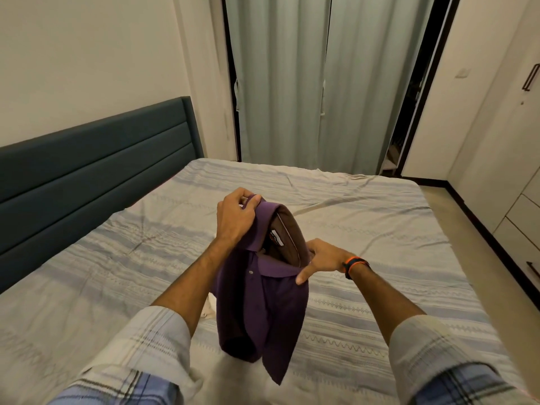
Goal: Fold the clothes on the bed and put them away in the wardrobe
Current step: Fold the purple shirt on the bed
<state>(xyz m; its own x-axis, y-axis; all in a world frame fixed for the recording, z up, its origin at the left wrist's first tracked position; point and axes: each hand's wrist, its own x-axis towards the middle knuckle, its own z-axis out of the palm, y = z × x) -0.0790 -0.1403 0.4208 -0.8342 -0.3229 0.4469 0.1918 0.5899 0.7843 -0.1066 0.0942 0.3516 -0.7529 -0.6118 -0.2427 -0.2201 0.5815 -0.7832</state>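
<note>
A dark purple polo shirt (268,311) hangs above the bed (365,235), held up by its collar and shoulders. My left hand (235,219) grips the far shoulder near the collar. My right hand (320,258) pinches the near side of the collar, thumb on the front. The shirt's sleeve and hem dangle down to the striped sheet. A small piece of white cloth (211,306) peeks out from behind the shirt on the bed. The white wardrobe (502,135) stands along the right wall, its doors closed.
A dark teal padded headboard (96,162) runs along the left. Pale green curtains (315,83) hang behind the bed. Between bed and wardrobe lies a strip of beige floor (473,258). The wardrobe has drawers (523,217) low down.
</note>
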